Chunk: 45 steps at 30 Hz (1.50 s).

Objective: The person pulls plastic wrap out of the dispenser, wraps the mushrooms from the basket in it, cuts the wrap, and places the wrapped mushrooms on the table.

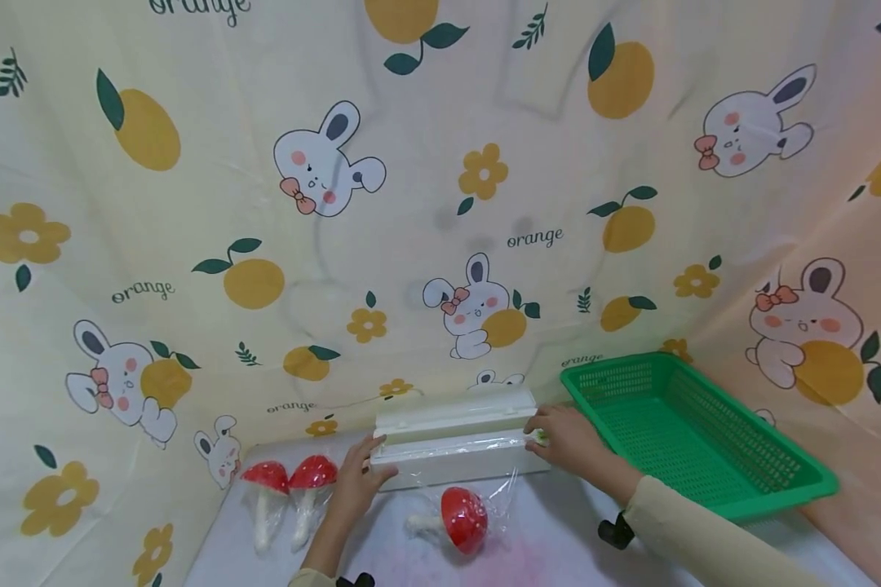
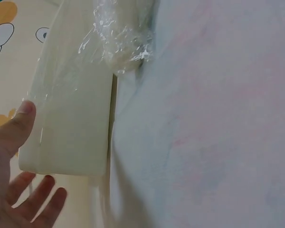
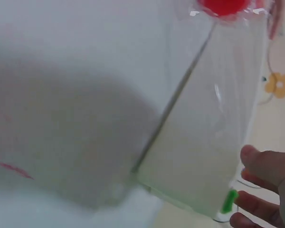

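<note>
A white cling film dispenser (image 1: 462, 456) lies lengthwise against the back cloth, its lid (image 1: 455, 408) raised. Clear film (image 1: 510, 493) hangs from its front over a toy mushroom (image 1: 464, 520) with a red cap and pale stem, lying on its side. My left hand (image 1: 356, 481) is at the dispenser's left end; in the left wrist view the thumb (image 2: 26, 111) touches its edge and the fingers (image 2: 47, 197) spread past the end. With thumb and fingers, my right hand (image 1: 568, 440) holds the right end, one fingertip at a small green slider (image 3: 229, 201).
Two more red-capped mushrooms (image 1: 267, 481) in clear wrap lie at the left, beside my left forearm. A green perforated basket (image 1: 705, 424) stands at the right, close to my right forearm. The patterned cloth (image 1: 411, 244) rises behind the white table cover (image 1: 404, 562).
</note>
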{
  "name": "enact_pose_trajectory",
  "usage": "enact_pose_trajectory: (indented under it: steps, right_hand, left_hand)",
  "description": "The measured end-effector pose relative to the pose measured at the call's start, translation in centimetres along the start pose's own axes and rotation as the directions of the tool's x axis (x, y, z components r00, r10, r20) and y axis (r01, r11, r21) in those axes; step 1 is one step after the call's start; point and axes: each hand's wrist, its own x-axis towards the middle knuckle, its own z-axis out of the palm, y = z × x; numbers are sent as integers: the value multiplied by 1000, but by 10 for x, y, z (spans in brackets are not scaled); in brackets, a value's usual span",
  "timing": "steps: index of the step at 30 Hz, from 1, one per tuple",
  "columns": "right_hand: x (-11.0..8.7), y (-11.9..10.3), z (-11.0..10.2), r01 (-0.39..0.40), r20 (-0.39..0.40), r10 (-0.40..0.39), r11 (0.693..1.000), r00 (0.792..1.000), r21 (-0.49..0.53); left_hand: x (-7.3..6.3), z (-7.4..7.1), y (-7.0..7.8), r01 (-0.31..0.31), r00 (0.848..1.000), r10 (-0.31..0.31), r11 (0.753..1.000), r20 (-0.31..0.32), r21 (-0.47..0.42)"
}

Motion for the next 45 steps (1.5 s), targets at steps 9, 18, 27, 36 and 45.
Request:
enact_pose_trajectory:
  steps: [9, 18, 27, 36, 45]
  right_hand:
    - [-4, -5, 12, 84, -139, -84, 996, 987, -8]
    - [-7, -7, 8, 122, -137, -118, 992, 984, 26]
    - [-23, -10, -2, 102, -32, -98, 904, 995, 414]
    - [-41, -18, -8, 119, 36, -165, 831, 986, 543]
    - [-61, -29, -5, 295, -48, -330, 758, 943, 581]
  left_hand:
    - [-7, 3, 0, -191, 971, 201, 977, -128, 91]
    - [-13, -8, 0, -228, 970, 230, 973, -79, 42]
    - [-15, -15, 3, -75, 994, 83, 993, 74, -96]
    - [-22, -22, 3, -46, 978, 96, 966, 187, -254]
    - [-32, -25, -1, -122, 944, 165, 979, 286, -161]
